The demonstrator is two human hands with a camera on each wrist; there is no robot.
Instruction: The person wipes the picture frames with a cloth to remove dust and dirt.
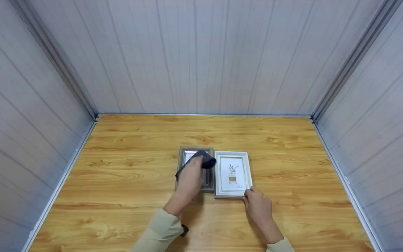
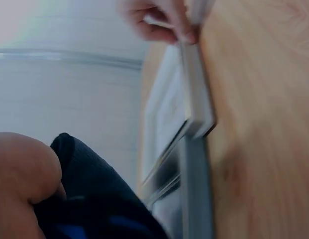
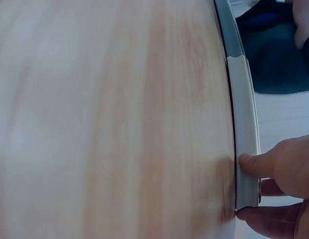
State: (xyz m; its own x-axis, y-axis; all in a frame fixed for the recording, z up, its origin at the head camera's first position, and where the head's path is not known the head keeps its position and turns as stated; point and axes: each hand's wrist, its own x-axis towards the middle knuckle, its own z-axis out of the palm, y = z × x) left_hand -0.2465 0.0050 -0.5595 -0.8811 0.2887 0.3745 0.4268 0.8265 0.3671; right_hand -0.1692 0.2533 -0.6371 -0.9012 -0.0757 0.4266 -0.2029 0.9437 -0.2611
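Observation:
In the head view my left hand [image 1: 190, 176] grips a dark folded cloth [image 1: 206, 160] over the grey picture frame [image 1: 205, 189], hiding much of its picture. The cloth [image 2: 99, 184] looks dark navy and bunched beside the thumb in the left wrist view. A white picture frame [image 1: 216, 175] with a potted-plant print lies flat, right beside the grey one. My right hand [image 1: 258, 206] pinches its near right corner. In the right wrist view the thumb presses the side edge of the white frame [image 3: 244, 109], with other fingers around the corner.
Both frames lie on a wood-grain table [image 1: 124, 168]. Pale panel walls [image 1: 201, 59] enclose the table at the back, left and right, with metal strips along the corners. A small black item [image 1: 184, 230] shows at the left cuff.

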